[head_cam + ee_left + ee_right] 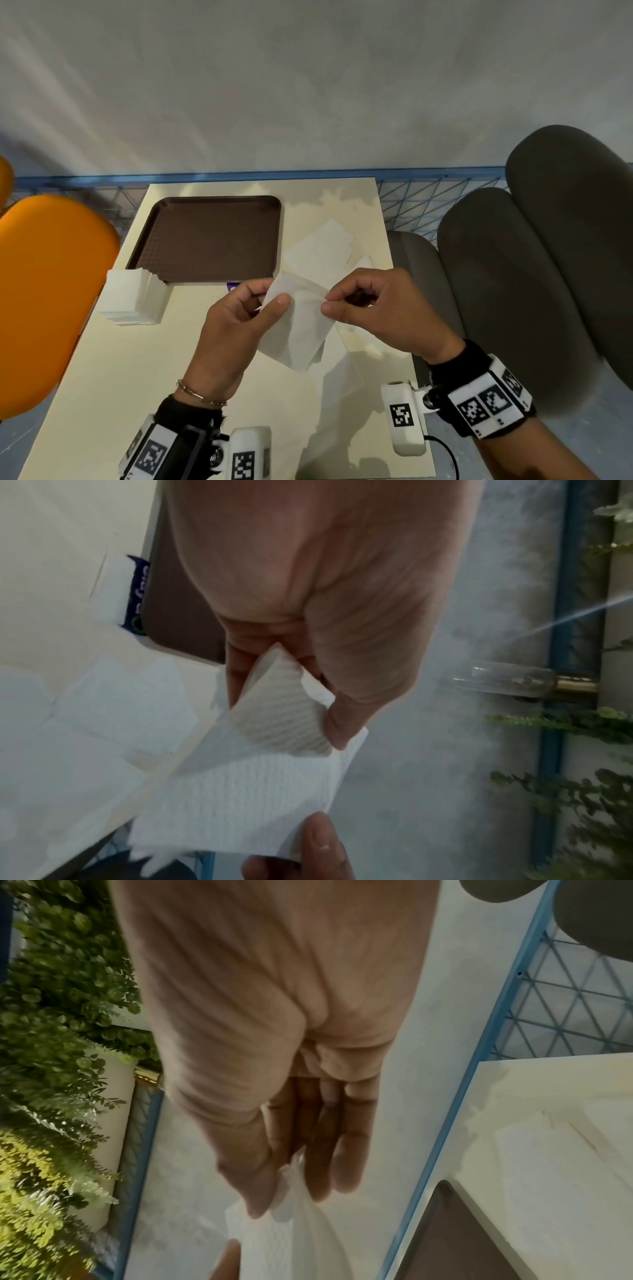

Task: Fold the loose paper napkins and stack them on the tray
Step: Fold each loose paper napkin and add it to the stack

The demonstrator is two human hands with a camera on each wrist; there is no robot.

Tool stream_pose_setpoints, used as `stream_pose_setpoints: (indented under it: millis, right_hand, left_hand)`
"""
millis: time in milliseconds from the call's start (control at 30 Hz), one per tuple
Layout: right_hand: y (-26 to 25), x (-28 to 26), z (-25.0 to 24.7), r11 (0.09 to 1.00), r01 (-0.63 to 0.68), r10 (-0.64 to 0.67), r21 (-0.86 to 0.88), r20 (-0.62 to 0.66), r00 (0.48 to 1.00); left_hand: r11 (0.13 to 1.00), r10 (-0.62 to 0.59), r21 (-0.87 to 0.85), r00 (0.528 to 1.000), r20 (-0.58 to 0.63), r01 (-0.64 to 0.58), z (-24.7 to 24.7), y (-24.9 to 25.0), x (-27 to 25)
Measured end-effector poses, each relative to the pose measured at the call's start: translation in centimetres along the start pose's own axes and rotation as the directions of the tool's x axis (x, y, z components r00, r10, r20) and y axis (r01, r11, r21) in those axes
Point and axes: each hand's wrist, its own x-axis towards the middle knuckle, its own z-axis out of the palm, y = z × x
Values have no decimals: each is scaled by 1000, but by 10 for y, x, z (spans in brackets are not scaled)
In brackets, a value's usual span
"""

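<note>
Pinching one napkin [301, 322] above the table [137, 359], my left hand [236, 322] and right hand [376, 308] each grip an upper corner. Nothing lies on the tray [209, 236] yet; loose napkins [322, 250] wait beside it.

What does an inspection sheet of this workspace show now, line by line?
Surface: cream table, partly in shadow.
Job's things: brown tray holds no napkins; one napkin held above the table; loose napkins right of the tray; napkin stack at the tray's near left corner.
Clutter: purple-printed packet half hidden at the tray's near edge.
Grips: left hand and right hand each pinch the held napkin.
Cables: black cable at the table's near right.
Surroundings: orange chair, grey seats, blue mesh fence.
</note>
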Motion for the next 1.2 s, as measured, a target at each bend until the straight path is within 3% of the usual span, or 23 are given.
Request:
stream_pose_setpoints:
  millis: [100,233,300,400,467,633,800,1000,1200]
  right_hand:
    - [-6,-1,-3,998,34,-33,-46,40,999]
    - [-18,-1,-9,990,92,-77,-111,137,988]
    - [-24,0,-12,984,119,-100,-130,143,985]
    - [-29,1,-16,970,178,-157,-167,133,979]
    - [-30,0,-17,964,211,-197,-162,102,975]
    - [-28,-4,-11,967,251,-253,-50,-45,966]
    - [-27,-7,-5,976,207,-197,75,-118,973]
    - [-29,-6,-3,972,179,-157,153,-150,976]
    - [-35,-7,1,965,186,-161,184,-145,976]
  left_hand:
    - [900,215,364,971,107,-239,-8,7,1]
    - [604,425,581,837,345,-546,-16,26,5]
    - [515,448,606,793,412,-606,-19,33,8]
    - [465,448,632,781,436,-620,-23,39,9]
    - [475,451,627,783,428,-617,-23,41,6]
    - [684,416,535,867,275,-497,-21,42,-3]
    - [820,351,408,916,196,-401,-21,42,-8]
    - [893,308,306,944,116,-329,-24,43,-9]
    - [891,294,325,948,121,-317,-30,46,-13]
